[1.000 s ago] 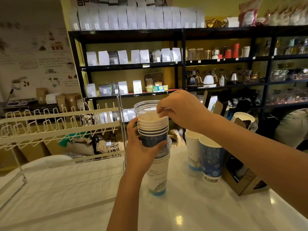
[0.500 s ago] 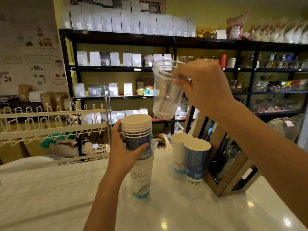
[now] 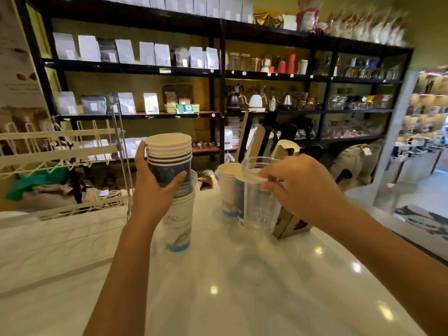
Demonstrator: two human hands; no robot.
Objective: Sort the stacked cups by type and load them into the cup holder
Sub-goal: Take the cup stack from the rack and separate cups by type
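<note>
A mixed stack of cups stands on the white counter: a tall white paper cup at the bottom, a clear cup rim above it, dark blue and white paper cups on top. My left hand grips the blue cups near the stack's top. My right hand holds a clear plastic cup by its rim, upright, low over the counter. Right behind it stand a white paper cup and a blue paper cup. The wooden cup holder leans at the right, partly hidden by my right hand.
A white wire rack stands at the left with a clear acrylic panel at its end. Black shelves with bags and kettles fill the background. The glossy counter stretches toward me; its edge runs down the right side.
My right hand lifted the clear cup off the top of the stack, raised it, then brought it down to the right, in front of the two separate paper cups. My left hand kept hold of the stack.
</note>
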